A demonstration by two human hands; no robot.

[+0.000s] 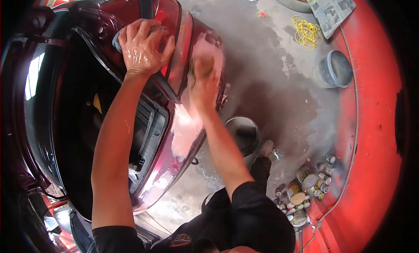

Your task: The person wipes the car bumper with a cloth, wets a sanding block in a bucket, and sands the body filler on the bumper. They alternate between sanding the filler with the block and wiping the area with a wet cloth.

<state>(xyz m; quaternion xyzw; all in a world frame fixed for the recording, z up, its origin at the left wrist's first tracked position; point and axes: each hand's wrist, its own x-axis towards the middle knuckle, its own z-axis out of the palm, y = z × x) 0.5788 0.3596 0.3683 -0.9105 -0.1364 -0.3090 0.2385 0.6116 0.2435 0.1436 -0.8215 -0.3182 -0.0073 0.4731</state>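
Observation:
My left hand (pixel 142 48) is wet and curls over a grey-blue cloth (pixel 117 41), pressing it on the car body beside the red tail light (pixel 169 17). Lower right of it, my right hand (pixel 204 89) lies on the rear corner of the dark red car bumper (pixel 150 185). Motion blurs its fingers, and a brownish patch shows at them that I cannot make out. Pale pink patches (pixel 185 128) cover the bumper around this hand. Left of the bumper, the boot opening (pixel 78 117) is dark inside.
A dark bucket (pixel 241 135) stands on the wet concrete floor below the bumper, near my foot. Another bucket (pixel 338 70) is by the red curved surface (pixel 375 122) at right. Several cans (pixel 297 196) cluster at lower right. Yellow cord (pixel 307 32) and newspaper (pixel 329 11) lie at upper right.

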